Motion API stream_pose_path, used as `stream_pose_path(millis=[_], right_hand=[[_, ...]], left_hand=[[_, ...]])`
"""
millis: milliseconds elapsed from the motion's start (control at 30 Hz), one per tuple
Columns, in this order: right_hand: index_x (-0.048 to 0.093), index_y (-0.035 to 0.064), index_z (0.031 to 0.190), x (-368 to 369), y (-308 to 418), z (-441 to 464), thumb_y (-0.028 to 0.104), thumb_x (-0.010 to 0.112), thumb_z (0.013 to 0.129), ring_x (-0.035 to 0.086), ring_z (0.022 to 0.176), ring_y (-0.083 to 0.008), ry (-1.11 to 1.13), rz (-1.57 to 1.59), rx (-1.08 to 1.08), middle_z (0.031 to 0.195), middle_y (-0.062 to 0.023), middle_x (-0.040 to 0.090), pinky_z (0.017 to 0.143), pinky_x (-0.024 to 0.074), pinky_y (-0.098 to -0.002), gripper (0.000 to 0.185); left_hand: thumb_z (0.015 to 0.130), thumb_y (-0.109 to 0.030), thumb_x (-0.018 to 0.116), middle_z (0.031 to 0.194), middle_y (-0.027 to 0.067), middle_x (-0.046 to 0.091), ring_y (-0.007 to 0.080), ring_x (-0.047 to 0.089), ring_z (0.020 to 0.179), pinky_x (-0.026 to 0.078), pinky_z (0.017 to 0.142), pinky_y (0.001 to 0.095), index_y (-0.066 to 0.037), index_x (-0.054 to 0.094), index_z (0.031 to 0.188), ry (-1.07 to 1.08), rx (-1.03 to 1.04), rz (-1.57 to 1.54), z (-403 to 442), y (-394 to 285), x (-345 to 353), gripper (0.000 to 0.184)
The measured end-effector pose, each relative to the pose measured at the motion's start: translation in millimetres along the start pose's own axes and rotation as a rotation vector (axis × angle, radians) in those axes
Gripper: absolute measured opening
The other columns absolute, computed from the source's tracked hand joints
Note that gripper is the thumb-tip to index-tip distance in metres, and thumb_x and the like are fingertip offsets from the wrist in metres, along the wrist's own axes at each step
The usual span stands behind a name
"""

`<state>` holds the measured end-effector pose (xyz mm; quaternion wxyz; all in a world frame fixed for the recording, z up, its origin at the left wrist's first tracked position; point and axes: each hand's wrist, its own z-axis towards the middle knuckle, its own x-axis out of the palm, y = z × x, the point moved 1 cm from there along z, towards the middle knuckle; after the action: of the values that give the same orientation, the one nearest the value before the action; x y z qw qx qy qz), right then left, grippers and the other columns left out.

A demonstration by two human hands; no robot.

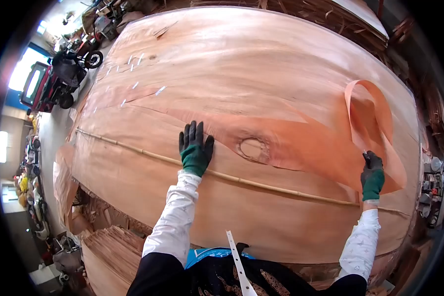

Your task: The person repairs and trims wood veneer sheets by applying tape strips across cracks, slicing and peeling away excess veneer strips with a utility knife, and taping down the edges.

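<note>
A broad stack of thin wood veneer sheets (241, 59) fills the middle of the view. My left hand (196, 150), in a green and black glove, lies flat on the top sheet with its fingers spread. The right hand (373, 172), gloved alike, has its fingers closed on a reddish veneer strip (311, 143), whose far part curls up in a loop. A knot hole (253, 147) with a ragged dark rim shows between my hands. Below it a long thin bamboo stick (261, 183) runs across the sheet, passing near my left wrist.
Small white tape pieces (161, 91) dot the upper left of the sheet. More veneer (114, 251) is piled at the lower left. A red three-wheeled vehicle (44, 89) stands at far left. A white perforated strip (240, 266) lies against my body.
</note>
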<state>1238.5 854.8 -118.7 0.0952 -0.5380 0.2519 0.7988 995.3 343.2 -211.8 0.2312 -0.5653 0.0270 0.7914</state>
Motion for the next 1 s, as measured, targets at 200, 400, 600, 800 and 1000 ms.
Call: stream_pose_path(millis=[200,400,600,800,1000], right_hand=[[0.058,-0.0027,0.116,25,-61,39,-0.01,0.05,0.086,0.062,0.103,-0.0262,0.07,-0.107,0.03,0.11,-0.0148,0.061,0.094,0.0468,-0.0333,0.033],[0.051,0.0033,0.132,12,88,67,0.002,0.047,0.094,0.056,0.114,-0.0229,-0.114,0.125,-0.317,0.126,-0.0097,0.057,0.095,0.0435,-0.0306,0.038],[0.051,-0.0014,0.129,130,260,41,0.003,0.059,0.085,0.061,0.092,-0.0169,0.753,0.88,-0.066,0.108,-0.0137,0.065,0.079,0.0498,-0.0284,0.044],[0.06,0.0024,0.115,220,386,79,0.022,0.058,0.089,0.064,0.096,-0.0367,0.454,0.554,-0.502,0.106,-0.0231,0.065,0.083,0.051,-0.0434,0.032],[0.063,0.0094,0.103,244,459,79,0.022,0.058,0.087,0.064,0.098,-0.0358,0.563,0.287,-0.471,0.106,-0.0185,0.066,0.08,0.0518,-0.0444,0.02]], left_hand=[[0.091,-0.043,0.052,0.143,0.0163,0.044,0.0364,0.038,0.133,0.026,0.111,0.0503,-0.012,0.045,0.138,0.015,0.033,-0.032,39,-19,49,0.056],[0.09,-0.04,0.055,0.138,0.0172,0.049,0.0365,0.042,0.13,0.03,0.109,0.0486,-0.009,0.051,0.133,0.011,0.02,-0.053,57,-39,53,0.053],[0.086,-0.024,0.063,0.131,0.0161,0.055,0.0353,0.05,0.123,0.039,0.104,0.043,-0.01,0.057,0.125,-0.057,0.055,-0.163,93,31,24,0.042],[0.084,-0.025,0.066,0.132,0.0148,0.054,0.0331,0.049,0.124,0.04,0.104,0.0417,-0.01,0.056,0.126,0.194,0.141,-0.179,100,76,24,0.046],[0.081,-0.021,0.068,0.133,0.0177,0.051,0.0353,0.049,0.123,0.041,0.103,0.0416,-0.011,0.043,0.138,0.203,0.053,-0.314,99,78,25,0.063]])
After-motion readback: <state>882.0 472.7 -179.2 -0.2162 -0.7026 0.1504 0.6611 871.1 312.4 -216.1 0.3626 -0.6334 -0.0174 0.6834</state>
